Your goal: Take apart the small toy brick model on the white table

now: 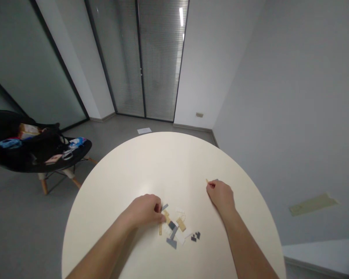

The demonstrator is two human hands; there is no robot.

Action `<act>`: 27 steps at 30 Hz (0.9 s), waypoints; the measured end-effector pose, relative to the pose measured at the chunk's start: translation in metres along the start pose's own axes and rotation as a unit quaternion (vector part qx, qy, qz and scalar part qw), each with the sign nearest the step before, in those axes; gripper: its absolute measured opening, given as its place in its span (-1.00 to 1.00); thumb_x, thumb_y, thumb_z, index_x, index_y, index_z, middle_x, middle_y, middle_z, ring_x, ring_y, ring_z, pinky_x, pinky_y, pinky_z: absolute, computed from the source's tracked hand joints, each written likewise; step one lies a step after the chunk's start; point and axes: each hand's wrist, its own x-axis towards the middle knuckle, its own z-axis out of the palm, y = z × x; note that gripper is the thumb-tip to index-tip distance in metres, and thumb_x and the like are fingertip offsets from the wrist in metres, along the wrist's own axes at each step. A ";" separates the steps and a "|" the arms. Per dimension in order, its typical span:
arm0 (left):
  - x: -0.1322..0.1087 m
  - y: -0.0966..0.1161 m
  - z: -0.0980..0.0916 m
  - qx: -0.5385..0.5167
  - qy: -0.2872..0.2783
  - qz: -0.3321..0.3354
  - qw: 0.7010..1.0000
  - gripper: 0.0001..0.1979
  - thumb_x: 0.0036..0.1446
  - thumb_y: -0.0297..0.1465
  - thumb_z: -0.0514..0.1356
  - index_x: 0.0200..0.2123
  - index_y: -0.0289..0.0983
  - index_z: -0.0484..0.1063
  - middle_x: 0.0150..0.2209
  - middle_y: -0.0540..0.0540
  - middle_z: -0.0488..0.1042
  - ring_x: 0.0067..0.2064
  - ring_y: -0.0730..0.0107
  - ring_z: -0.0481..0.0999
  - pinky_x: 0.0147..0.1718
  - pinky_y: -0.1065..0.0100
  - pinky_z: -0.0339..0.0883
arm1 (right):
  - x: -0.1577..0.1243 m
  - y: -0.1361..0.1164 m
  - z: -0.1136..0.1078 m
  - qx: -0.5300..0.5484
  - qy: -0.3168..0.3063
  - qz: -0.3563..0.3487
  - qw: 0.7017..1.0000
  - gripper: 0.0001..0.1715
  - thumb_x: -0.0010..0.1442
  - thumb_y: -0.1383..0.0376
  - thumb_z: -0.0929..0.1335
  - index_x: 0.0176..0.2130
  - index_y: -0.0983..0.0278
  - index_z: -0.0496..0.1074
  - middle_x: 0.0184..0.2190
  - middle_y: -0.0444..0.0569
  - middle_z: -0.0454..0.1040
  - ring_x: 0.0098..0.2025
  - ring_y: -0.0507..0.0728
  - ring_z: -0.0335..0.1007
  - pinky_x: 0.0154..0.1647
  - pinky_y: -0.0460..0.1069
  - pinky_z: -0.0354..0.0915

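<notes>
A small pile of several flat building pieces point(176, 228) in grey, tan, white and dark colours lies on the round cream table point(168, 162), near its front. My left hand point(147, 211) rests at the pile's left edge with fingers curled, pinching a small grey piece point(164, 207). My right hand point(222, 195) lies to the right of the pile, fingers closed in a pinch on a tiny tan piece point(207, 181) that pokes out at the fingertips. Two small dark pieces point(196, 236) sit at the pile's right end.
A black chair point(31, 155) with wooden legs stands to the left on the grey floor, loaded with bags and small items. Glass doors with blinds point(151, 58) are straight ahead. A sheet of paper point(144, 131) lies on the floor. A grey wall runs along the right.
</notes>
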 end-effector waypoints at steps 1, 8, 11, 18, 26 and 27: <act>0.000 0.002 0.001 0.009 0.003 -0.009 1.000 -0.81 -0.06 -0.19 0.29 -0.44 -0.19 0.56 -0.42 -0.04 0.56 -0.40 0.29 0.49 -0.51 0.39 0.07 | 0.000 0.000 0.001 0.002 0.002 0.000 1.000 -0.74 0.15 0.30 0.30 -0.34 0.22 0.62 -0.33 0.01 0.62 -0.33 0.14 0.50 -0.38 -0.05 0.20; 0.001 0.004 0.005 0.028 0.002 -0.028 0.999 -0.85 -0.08 -0.24 0.30 -0.47 -0.18 0.60 -0.43 -0.09 0.59 -0.40 0.23 0.53 -0.50 0.36 0.09 | 0.001 0.002 0.003 0.016 0.005 -0.002 1.000 -0.73 0.16 0.30 0.30 -0.34 0.21 0.62 -0.34 0.00 0.62 -0.32 0.16 0.51 -0.37 -0.04 0.21; 0.001 0.004 0.005 0.022 0.009 -0.029 0.999 -0.85 -0.09 -0.25 0.31 -0.48 -0.18 0.61 -0.44 -0.11 0.59 -0.41 0.21 0.53 -0.50 0.35 0.10 | 0.001 0.002 0.002 0.021 0.003 0.001 1.000 -0.72 0.16 0.30 0.29 -0.34 0.20 0.62 -0.34 0.00 0.63 -0.32 0.18 0.51 -0.37 -0.03 0.21; -0.004 0.010 0.004 0.027 0.030 -0.031 0.999 -0.90 -0.13 -0.39 0.25 -0.52 -0.20 0.61 -0.49 -0.14 0.57 -0.47 0.22 0.50 -0.51 0.35 0.11 | -0.003 -0.001 -0.005 0.036 0.016 -0.016 0.999 -0.70 0.19 0.27 0.27 -0.29 0.23 0.60 -0.35 0.04 0.61 -0.32 0.19 0.51 -0.35 -0.01 0.23; -0.003 0.006 0.005 0.016 0.034 0.009 0.999 -0.82 -0.15 -0.47 0.15 -0.53 -0.23 0.58 -0.49 -0.14 0.57 -0.48 0.26 0.47 -0.52 0.35 0.08 | -0.010 -0.010 -0.005 0.184 0.073 -0.124 0.972 -0.67 0.21 0.24 0.28 -0.16 0.30 0.57 -0.35 0.02 0.59 -0.33 0.14 0.46 -0.22 0.01 0.31; -0.002 0.004 0.004 0.000 0.033 0.012 0.999 -0.84 -0.14 -0.45 0.16 -0.53 -0.24 0.57 -0.50 -0.12 0.56 -0.48 0.28 0.45 -0.52 0.36 0.08 | -0.012 -0.013 -0.006 0.201 0.071 -0.150 0.966 -0.68 0.22 0.24 0.28 -0.16 0.29 0.57 -0.38 0.00 0.57 -0.36 0.13 0.45 -0.25 0.00 0.31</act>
